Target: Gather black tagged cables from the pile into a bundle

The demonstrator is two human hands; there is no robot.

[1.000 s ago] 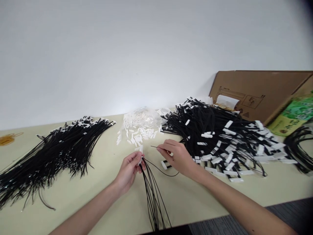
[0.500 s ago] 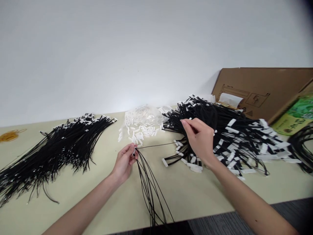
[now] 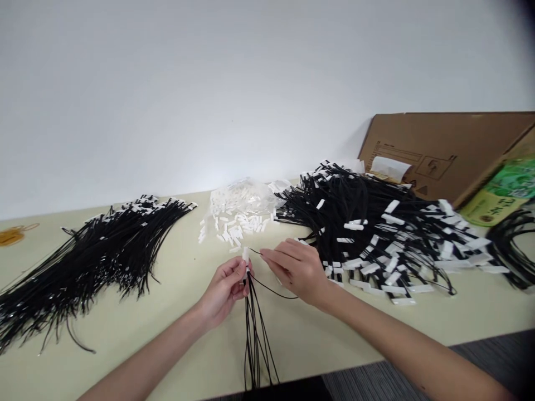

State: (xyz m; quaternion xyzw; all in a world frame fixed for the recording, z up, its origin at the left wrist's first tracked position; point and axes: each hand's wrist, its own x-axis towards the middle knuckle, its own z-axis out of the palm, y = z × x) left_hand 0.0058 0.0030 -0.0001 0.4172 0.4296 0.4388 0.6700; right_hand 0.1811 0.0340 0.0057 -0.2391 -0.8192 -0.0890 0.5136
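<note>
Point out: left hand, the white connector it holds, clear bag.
left hand (image 3: 220,291): head view, middle of hand
white connector (image 3: 246,254): head view, its upper end
clear bag (image 3: 253,196): head view, near its middle

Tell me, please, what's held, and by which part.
The left hand holds a white connector by its lower part; the right hand pinches one black wire near its tip.

No words legible. Box (image 3: 472,142): tiny blurred print, ruled lines, dark triangle sign. Green bag (image 3: 478,209): slanted characters, round emblem, too blurry to read.
</note>
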